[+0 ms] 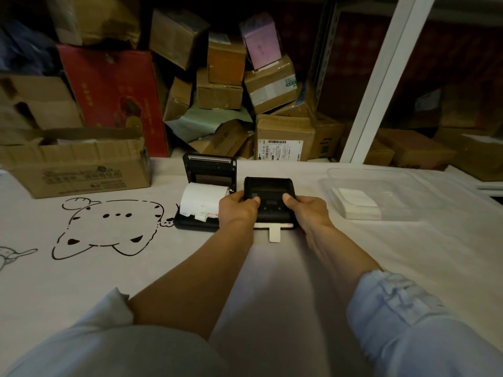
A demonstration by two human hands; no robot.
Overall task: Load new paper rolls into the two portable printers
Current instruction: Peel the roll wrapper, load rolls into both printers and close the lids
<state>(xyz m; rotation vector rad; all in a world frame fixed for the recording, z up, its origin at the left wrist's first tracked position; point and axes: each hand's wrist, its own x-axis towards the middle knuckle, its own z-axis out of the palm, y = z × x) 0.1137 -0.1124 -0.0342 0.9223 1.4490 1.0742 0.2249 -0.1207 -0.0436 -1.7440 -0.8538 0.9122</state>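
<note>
Two black portable printers sit on the white table cover. The left printer (208, 172) has its lid standing open, and a white paper roll (204, 198) lies in its bay. The right printer (269, 201) is closed, with a strip of paper (274, 234) sticking out of its near edge. My left hand (238, 209) grips the right printer's left side, thumb pressed on its top. My right hand (306, 209) grips its right side, thumb on top as well.
A clear plastic tray (381, 186) holding a stack of white labels (355, 204) stands at the right. An open cardboard box (76, 164) sits at the left. Piled cartons (245, 91) and a white shelf post (381, 83) stand behind the table.
</note>
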